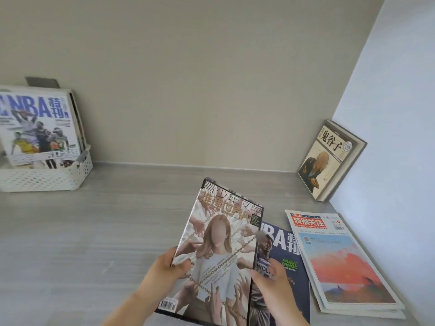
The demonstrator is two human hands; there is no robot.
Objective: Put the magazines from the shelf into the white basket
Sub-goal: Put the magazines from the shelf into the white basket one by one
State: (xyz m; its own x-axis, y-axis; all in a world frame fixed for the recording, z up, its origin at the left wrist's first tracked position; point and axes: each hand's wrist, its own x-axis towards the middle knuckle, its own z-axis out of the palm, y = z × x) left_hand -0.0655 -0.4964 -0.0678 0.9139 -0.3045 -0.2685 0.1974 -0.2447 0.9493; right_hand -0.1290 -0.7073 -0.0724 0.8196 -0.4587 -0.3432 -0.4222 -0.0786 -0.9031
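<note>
Your left hand [173, 264] grips the left edge of a glossy magazine with a long-haired figure and chains on its cover [219, 250], thumb on the cover and fingers behind, holding it tilted up off the grey wood-grain shelf [106, 227]. Your right hand [273, 282] sits at the magazine's right edge, fingers curled loosely; you cannot tell whether it is actually gripping the edge or only touching it. Just right of the lifted magazine, partly under it, lies a dark blue NBA magazine [289, 262] flat on the shelf, and right of that, close to the pale blue side wall [400, 114], a stack of thin magazines topped by a red-sunset cover [346, 262]. In the far right corner a hardback book with a bald figure on its cover [329, 161] leans upright against the side wall. The white perforated plastic basket [47, 177] stands at the far left against the beige back wall [200, 78], already holding upright magazines, a white NBA issue [40, 128] in front. Between the basket and your hands the shelf surface is open.
</note>
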